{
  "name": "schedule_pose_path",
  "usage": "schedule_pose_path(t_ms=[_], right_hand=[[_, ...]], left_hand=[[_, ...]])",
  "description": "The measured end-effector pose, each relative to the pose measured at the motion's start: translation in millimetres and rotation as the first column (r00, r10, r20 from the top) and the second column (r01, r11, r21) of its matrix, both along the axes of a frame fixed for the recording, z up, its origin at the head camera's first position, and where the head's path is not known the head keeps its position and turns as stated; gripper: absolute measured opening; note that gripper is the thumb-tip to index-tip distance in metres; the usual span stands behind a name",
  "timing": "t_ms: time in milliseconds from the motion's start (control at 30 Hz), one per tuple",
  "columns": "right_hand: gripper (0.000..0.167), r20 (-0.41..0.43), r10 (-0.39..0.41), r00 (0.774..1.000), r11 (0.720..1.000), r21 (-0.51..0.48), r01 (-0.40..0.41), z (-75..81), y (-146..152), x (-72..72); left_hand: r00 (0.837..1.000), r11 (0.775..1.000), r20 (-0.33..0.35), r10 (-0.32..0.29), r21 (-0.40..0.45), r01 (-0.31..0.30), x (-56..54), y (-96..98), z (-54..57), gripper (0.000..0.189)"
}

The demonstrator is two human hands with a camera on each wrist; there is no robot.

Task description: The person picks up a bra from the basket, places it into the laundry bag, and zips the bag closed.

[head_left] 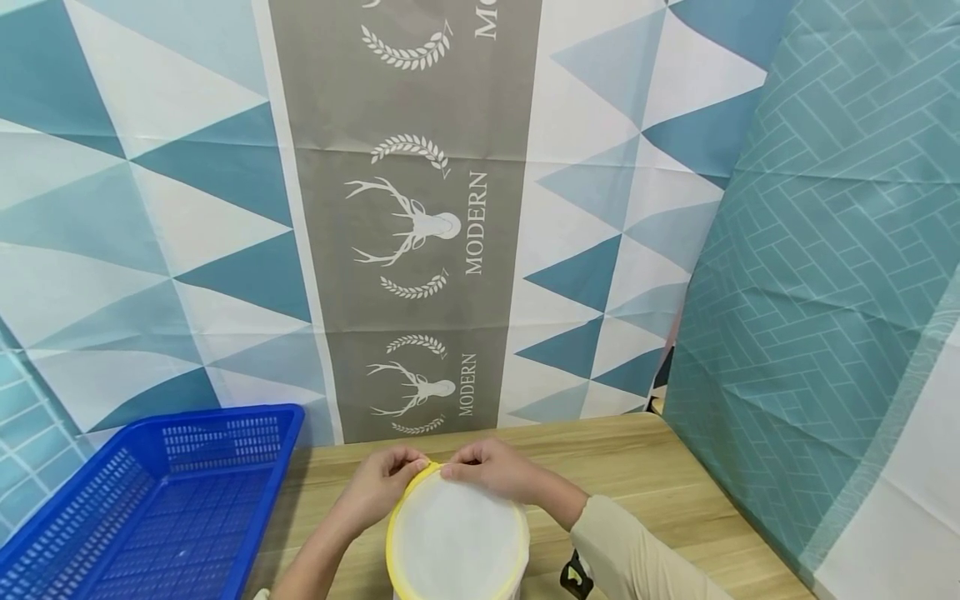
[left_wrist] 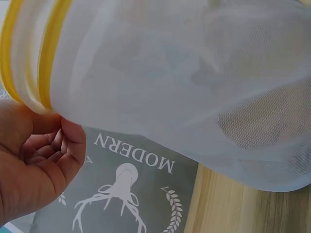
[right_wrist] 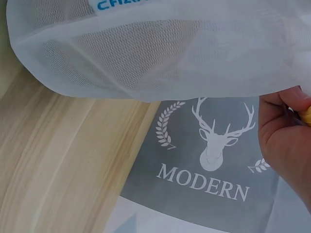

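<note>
A white mesh laundry bag (head_left: 461, 533) with a round top and yellow trim is held up over the wooden table. My left hand (head_left: 386, 483) pinches the yellow edge at the far side of the round top; in the left wrist view its fingers (left_wrist: 73, 141) are curled at the trim. Close beside it, my right hand (head_left: 491, 471) pinches the same edge between thumb and fingers. In the right wrist view, a bit of yellow trim shows at the right hand (right_wrist: 286, 126). Through the mesh (right_wrist: 136, 53), a label with blue letters is partly visible.
A blue plastic basket (head_left: 258, 508) with perforated sides stands at the left of the wooden table (head_left: 622, 450). Patterned cloth (head_left: 420, 250) hangs behind, and a teal cloth (head_left: 810, 292) hangs at the right. Beside the right sleeve (head_left: 637, 554) is a small black object (head_left: 576, 577).
</note>
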State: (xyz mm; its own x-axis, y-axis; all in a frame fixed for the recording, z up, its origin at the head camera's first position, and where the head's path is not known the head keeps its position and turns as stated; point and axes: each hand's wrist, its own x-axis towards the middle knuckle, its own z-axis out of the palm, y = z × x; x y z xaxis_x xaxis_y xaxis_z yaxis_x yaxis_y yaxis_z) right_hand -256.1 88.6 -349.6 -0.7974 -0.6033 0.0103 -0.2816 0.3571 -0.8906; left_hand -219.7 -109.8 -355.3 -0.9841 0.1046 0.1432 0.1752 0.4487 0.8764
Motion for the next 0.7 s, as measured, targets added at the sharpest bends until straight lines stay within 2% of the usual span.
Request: schedule_pose_path(t_ms=[200,400,533,700], right_hand=[[0.023,-0.005,0.006,1.000,1.000,-0.015,-0.006,2.1,-1.7,3.9],[0.022,-0.024,-0.009,1.000,1.000,-0.011,0.008,0.6,-2.9,5.0],[0.021,-0.038,-0.008,0.999,1.000,-0.010,0.008,-1.2,-3.0,4.2],[0.022,-0.034,-0.006,0.999,1.000,-0.009,0.006,-0.9,-1.7,4.0]], left_hand=[[0.996,0.995,0.007,-0.091,0.031,0.091,-4.7,-5.2,-2.6,0.020],[0.977,0.974,-0.008,-0.212,0.077,0.212,-10.8,-8.5,-6.0,0.026],[0.972,0.968,-0.010,-0.234,0.089,0.234,-12.6,-9.6,-8.3,0.026],[0.978,0.975,-0.013,-0.210,0.070,0.211,-10.0,-9.5,-5.8,0.025]])
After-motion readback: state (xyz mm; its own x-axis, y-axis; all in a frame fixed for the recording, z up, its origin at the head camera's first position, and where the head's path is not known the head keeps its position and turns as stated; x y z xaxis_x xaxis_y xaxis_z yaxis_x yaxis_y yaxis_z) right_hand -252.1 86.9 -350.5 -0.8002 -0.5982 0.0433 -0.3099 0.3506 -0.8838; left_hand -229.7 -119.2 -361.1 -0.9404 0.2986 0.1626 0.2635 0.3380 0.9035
